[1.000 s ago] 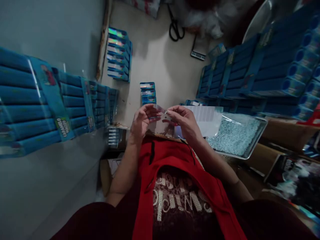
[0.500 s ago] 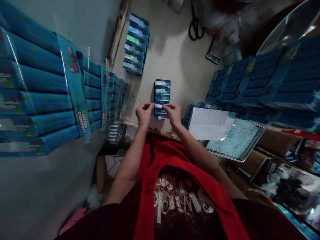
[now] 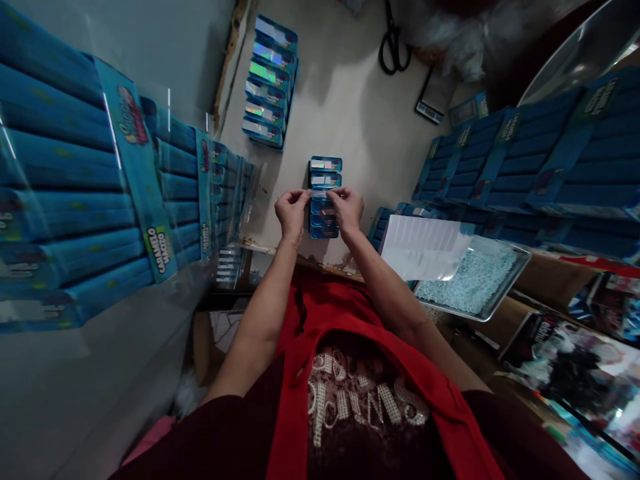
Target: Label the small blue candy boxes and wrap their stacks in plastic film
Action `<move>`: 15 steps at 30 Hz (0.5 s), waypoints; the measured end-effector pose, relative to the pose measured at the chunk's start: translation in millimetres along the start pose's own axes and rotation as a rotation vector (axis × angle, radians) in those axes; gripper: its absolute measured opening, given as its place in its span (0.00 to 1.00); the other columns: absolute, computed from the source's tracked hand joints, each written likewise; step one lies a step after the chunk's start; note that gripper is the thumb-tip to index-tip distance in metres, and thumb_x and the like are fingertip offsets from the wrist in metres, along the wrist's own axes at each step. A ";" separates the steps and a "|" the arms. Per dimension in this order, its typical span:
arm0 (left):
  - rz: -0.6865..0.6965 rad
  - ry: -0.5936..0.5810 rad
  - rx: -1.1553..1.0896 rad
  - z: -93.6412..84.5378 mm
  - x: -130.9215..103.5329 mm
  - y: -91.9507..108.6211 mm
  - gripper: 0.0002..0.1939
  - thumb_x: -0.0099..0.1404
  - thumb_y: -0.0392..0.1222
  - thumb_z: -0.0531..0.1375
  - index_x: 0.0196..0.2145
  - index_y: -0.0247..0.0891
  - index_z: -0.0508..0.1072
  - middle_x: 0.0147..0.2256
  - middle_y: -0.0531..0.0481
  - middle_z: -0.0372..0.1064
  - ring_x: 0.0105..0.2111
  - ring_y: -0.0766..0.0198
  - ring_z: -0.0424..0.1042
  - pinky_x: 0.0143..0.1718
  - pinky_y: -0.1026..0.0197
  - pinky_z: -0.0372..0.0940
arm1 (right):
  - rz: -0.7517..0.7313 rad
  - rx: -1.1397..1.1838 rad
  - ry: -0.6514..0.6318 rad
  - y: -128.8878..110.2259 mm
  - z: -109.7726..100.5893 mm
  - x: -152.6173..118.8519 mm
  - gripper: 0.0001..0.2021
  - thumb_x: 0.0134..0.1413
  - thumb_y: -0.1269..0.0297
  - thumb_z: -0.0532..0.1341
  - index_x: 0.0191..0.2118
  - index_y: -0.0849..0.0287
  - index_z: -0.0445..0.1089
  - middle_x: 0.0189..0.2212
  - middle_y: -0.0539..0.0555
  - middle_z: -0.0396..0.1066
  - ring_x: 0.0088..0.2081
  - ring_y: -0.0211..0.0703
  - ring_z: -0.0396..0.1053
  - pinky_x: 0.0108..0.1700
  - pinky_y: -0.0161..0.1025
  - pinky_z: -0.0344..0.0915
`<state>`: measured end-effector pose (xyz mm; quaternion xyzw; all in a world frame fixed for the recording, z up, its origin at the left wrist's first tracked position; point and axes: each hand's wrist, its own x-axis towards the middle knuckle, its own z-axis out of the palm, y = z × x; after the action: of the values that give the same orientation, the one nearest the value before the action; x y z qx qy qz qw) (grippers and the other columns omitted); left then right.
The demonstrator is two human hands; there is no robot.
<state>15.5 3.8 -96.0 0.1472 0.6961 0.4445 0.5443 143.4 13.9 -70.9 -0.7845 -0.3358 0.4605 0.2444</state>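
Observation:
A short column of small blue boxes (image 3: 325, 225) stands in front of me. The two farthest boxes carry shiny whitish strips on their ends. Over the third box, a small pale sticker strip (image 3: 319, 194) is stretched between my two hands. My left hand (image 3: 291, 212) pinches its left end between thumb and fingertips. Its right end is in the pinch of my right hand (image 3: 349, 209), whose fingers partly cover the nearer boxes. Whether the strip touches the box, I cannot tell.
Blue boxes (image 3: 270, 80) with shiny strips form another row at the back left. Wrapped blue packs rise on the left (image 3: 65, 193) and right (image 3: 550, 147). A white sheet (image 3: 425, 247) overlaps a tray (image 3: 523, 261) of pale blue pieces. Black scissors (image 3: 395, 53) lie at the back.
Both hands have moved slightly away from me with the strip, from the fourth box to the third. The nearest box, partly covered before, shows more fully now.

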 end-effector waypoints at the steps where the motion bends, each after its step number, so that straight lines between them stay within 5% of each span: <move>1: -0.001 0.002 -0.001 0.4 0.2 0.4 0.12 0.60 0.43 0.73 0.32 0.37 0.75 0.30 0.53 0.75 0.31 0.67 0.74 0.35 0.65 0.68 | -0.009 -0.023 0.004 0.3 -0.4 1.5 0.11 0.59 0.56 0.67 0.40 0.59 0.80 0.37 0.53 0.82 0.41 0.46 0.81 0.46 0.39 0.74; 5: -0.061 0.020 -0.089 1.7 1.7 3.1 0.10 0.59 0.38 0.73 0.31 0.37 0.75 0.30 0.52 0.76 0.31 0.67 0.75 0.37 0.64 0.69 | -0.045 -0.099 0.028 1.6 -1.7 6.2 0.11 0.57 0.56 0.68 0.39 0.59 0.80 0.37 0.54 0.83 0.43 0.47 0.80 0.49 0.39 0.73; 11: -0.428 -0.069 -0.306 7.2 10.1 -2.7 0.07 0.56 0.36 0.72 0.32 0.36 0.77 0.28 0.49 0.78 0.35 0.57 0.81 0.39 0.60 0.74 | -0.007 -0.107 0.125 12.3 -1.0 16.9 0.19 0.51 0.52 0.74 0.44 0.56 0.74 0.37 0.52 0.80 0.44 0.51 0.82 0.47 0.41 0.74; 15: -0.403 -0.075 -0.285 13.4 18.3 -12.6 0.11 0.54 0.38 0.73 0.29 0.37 0.74 0.28 0.50 0.77 0.37 0.55 0.81 0.41 0.58 0.75 | 0.004 -0.038 0.123 22.0 -1.1 23.6 0.26 0.49 0.50 0.75 0.47 0.56 0.68 0.36 0.50 0.77 0.39 0.50 0.82 0.43 0.42 0.74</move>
<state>24.3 15.4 -117.4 -0.0564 0.6211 0.4148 0.6626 159.3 17.2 -98.9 -0.8166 -0.3274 0.4053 0.2486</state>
